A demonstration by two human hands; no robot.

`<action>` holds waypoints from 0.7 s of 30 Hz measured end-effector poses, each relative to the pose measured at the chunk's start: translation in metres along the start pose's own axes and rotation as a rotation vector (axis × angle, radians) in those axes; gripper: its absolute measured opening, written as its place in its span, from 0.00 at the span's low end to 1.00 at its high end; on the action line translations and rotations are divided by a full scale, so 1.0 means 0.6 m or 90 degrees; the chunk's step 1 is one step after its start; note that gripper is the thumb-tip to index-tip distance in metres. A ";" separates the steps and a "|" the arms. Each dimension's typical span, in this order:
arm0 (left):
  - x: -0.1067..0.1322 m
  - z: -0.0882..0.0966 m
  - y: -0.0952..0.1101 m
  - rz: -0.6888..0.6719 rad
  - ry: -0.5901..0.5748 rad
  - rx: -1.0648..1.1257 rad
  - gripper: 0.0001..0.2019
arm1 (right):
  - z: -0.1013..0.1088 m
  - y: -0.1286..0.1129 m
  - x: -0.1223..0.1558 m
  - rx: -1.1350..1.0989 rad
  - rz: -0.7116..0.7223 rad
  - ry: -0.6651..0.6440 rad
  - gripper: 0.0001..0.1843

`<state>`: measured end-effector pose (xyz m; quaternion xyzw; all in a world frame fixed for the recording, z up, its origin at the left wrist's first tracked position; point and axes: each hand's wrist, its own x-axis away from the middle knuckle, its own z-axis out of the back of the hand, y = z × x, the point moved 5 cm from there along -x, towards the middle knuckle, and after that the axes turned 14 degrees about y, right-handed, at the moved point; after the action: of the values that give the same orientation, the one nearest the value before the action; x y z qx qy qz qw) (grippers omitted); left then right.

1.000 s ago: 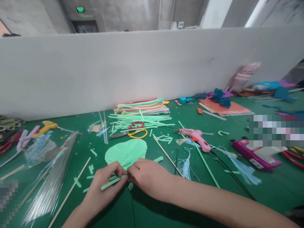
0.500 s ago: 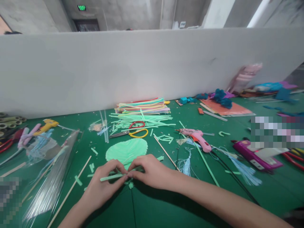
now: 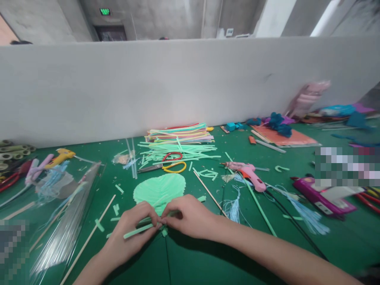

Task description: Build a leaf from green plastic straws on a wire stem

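Note:
My left hand (image 3: pixel 133 223) is closed in a pinch on a mint-green pipe cleaner (image 3: pixel 137 230), whose free end sticks out to the left. My right hand (image 3: pixel 190 215) meets it fingertip to fingertip, pinching at the same spot; the exact piece between those fingers is mostly hidden. Small green bits (image 3: pixel 164 232) show just below the fingertips. Right behind both hands lies a scallop-edged, mint-green leaf shape (image 3: pixel 158 188), its near end partly covered by the fingers. Scissors (image 3: pixel 175 167) with a red and a yellow handle rest beyond the leaf.
Bundled coloured pipe cleaners (image 3: pixel 181 134) lie at the back by a white partition (image 3: pixel 178 83). A pink glue gun (image 3: pixel 252 176) and blue tassels (image 3: pixel 234 208) are to the right, near a purple tool (image 3: pixel 322 198). Leftward are a wooden stick (image 3: pixel 89 237) and a yellow glue gun (image 3: pixel 62 157).
The pipe cleaner's free end has tilted slightly lower on the left as the fingers shifted. Both hands stay together in front of the leaf; the view has moved a little.

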<state>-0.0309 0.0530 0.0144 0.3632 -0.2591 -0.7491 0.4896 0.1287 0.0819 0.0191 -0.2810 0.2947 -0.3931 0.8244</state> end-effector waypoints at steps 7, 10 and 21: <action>0.001 -0.001 0.000 0.002 -0.009 0.001 0.06 | -0.003 -0.028 0.012 0.170 0.116 -0.006 0.08; 0.003 0.001 -0.001 0.005 -0.009 0.004 0.06 | -0.004 -0.023 0.010 0.140 0.123 -0.009 0.09; -0.003 0.041 0.020 0.006 0.042 -0.022 0.06 | 0.001 -0.012 0.001 0.094 0.149 -0.024 0.09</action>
<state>-0.0434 0.0505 0.0387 0.3783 -0.2315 -0.7389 0.5073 0.1260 0.0778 0.0243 -0.1904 0.2802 -0.3097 0.8884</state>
